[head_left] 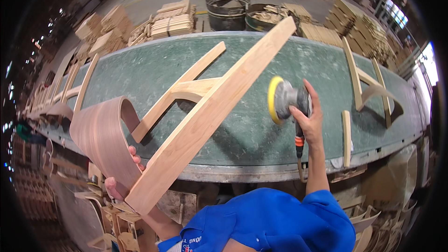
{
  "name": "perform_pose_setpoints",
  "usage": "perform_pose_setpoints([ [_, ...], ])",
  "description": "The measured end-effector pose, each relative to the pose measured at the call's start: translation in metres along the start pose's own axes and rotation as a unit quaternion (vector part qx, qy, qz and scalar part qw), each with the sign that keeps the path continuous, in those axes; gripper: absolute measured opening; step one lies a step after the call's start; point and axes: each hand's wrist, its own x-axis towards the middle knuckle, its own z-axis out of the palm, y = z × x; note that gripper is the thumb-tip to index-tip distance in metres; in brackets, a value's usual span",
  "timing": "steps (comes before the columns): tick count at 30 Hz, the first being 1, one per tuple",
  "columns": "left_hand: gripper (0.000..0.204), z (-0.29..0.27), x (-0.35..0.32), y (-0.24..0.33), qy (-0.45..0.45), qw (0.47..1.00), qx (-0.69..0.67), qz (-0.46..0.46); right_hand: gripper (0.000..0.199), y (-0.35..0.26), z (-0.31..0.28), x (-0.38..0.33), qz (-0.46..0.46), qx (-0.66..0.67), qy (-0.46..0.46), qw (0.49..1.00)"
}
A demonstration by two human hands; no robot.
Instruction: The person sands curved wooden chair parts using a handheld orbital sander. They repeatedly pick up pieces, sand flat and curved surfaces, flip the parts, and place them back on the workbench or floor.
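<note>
A chair frame (212, 116) of pale wood is tilted above the green table: two straight legs joined by an arched crosspiece (196, 88), with a bent brown veneer panel (100, 128) at its near left end. My left hand (116, 190) is closed on the frame's lower end, thumb below and fingertips against the curved panel; the wide leg hides part of the hand. My right hand (309, 119) is wrapped around a round sander (289, 101), held to the right of the frame and apart from it. Its yellow pad (274, 100) is turned toward the wood. A hose (300, 163) hangs beneath the sander.
On the green table (242, 147) stand another frame (368, 81) and a loose wooden strip (346, 137) at the right, with several frames (70, 84) at the left. Behind are stacked boards (172, 18) and dark drums (227, 11). Wooden parts (133, 228) lie below the near edge.
</note>
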Motion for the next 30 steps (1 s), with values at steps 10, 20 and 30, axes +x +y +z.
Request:
perform_pose_setpoints([
  [10, 0.076, 0.008, 0.015, 0.01, -0.068, 0.996, -0.054, -0.012, 0.072, -0.052, 0.047, 0.044, -0.193, -0.147, -0.189, 0.952],
  [20, 0.079, 0.014, 0.026, 0.013, -0.051, 0.996, -0.071, 0.009, 0.067, -0.048, 0.054, 0.123, -0.215, -0.228, -0.082, 0.946],
  [30, 0.077, 0.012, 0.028, 0.014, -0.054, 0.996, -0.076, 0.004, 0.067, -0.054, 0.069, 0.141, -0.242, -0.222, -0.075, 0.942],
])
